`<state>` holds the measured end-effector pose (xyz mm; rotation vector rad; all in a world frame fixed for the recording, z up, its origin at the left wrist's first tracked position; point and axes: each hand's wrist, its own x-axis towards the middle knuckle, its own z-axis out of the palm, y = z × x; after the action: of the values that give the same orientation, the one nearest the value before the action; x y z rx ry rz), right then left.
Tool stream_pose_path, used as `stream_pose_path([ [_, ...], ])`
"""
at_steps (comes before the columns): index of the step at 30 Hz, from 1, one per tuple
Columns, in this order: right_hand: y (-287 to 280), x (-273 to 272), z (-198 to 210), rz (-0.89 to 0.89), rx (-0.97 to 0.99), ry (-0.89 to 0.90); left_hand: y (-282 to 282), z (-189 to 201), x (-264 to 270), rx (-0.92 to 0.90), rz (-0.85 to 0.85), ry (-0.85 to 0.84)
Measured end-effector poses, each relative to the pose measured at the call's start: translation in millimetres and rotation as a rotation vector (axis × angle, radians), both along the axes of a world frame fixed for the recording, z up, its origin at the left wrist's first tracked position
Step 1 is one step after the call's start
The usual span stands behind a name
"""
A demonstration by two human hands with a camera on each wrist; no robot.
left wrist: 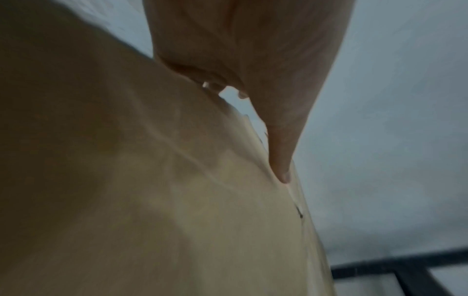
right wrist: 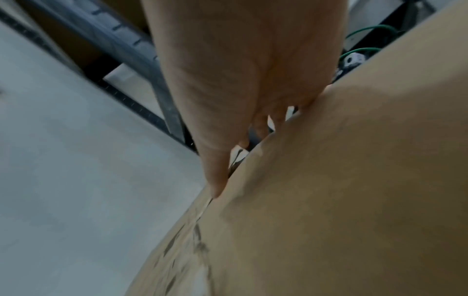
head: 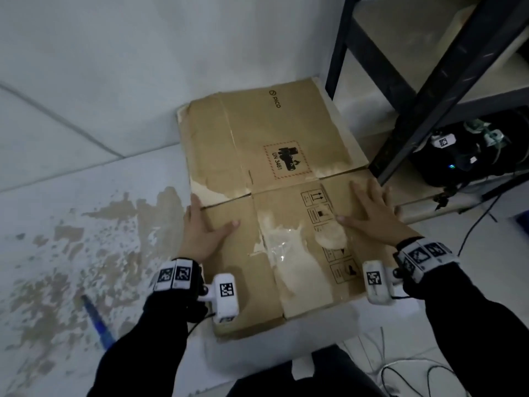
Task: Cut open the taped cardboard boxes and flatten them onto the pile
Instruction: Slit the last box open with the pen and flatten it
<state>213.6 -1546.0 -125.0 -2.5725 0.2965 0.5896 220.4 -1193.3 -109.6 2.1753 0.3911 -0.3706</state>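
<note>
My left hand (head: 201,230) and right hand (head: 372,213) lie flat on the flattened cardboard (head: 266,173), which sits in the corner. Beyond it the wall (head: 171,53) closes off the far side. On the right, the dark shelf frame (head: 423,110) stands just beside the cardboard's edge, one slanted post nearly touching my right fingers, so I have little room there. Under the shelf, black gear with cables (head: 463,153) blocks the low space. To the left, the stained floor (head: 71,224) gives me open passage, except for a blue pen-like object (head: 98,322) near my left forearm. Loose wires (head: 400,368) lie near right.
</note>
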Motion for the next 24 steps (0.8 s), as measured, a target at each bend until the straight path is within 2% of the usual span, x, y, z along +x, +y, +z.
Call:
stream_pose_path([
  [3,-24,-15,2,-0.25,0.215,-0.107,3,0,-23,-0.068,0.258,0.032],
  [7,-41,-32,-2,-0.418,0.442,0.12,-5,-17,-75,-0.376,0.449,0.275],
  [10,-43,-27,-1,-0.466,0.569,0.198,-14,-28,-93,-0.462,0.533,0.299],
  [13,-39,-28,3,-0.465,0.638,0.205,-13,-24,-96,-0.53,0.539,0.287],
  [19,-21,-58,-11,-0.42,0.676,0.197,20,-17,-100,-0.537,0.547,0.329],
  [24,-27,-40,-5,-0.565,0.713,0.271,19,-15,-87,-0.582,0.541,0.305],
])
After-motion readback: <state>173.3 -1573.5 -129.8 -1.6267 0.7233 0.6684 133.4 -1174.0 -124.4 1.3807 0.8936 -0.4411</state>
